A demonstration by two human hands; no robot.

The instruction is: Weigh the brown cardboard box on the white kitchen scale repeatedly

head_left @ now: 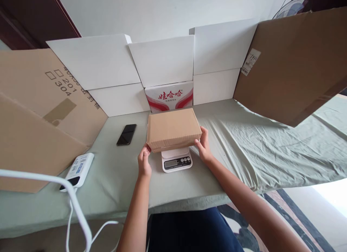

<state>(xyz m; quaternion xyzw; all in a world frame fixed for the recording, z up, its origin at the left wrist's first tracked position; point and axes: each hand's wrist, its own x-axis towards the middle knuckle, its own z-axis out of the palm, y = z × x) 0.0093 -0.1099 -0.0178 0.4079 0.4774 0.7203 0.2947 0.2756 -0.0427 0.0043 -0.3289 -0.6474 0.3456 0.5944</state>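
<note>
At frame centre a closed brown box [173, 129] rests on a white scale [176, 160], so the placing looks done and a reading remains; the display cannot be read. The left hand [144, 164] and right hand [204, 146] grip its near corners, fingers clasped on the cardboard. Its contents are hidden; a phone [126, 134] lies left on the table [244, 143].

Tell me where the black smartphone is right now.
In the head view, the black smartphone lies flat on the green cloth-covered table, left of the brown cardboard box on the white digital scale, beyond the left hand.
</note>
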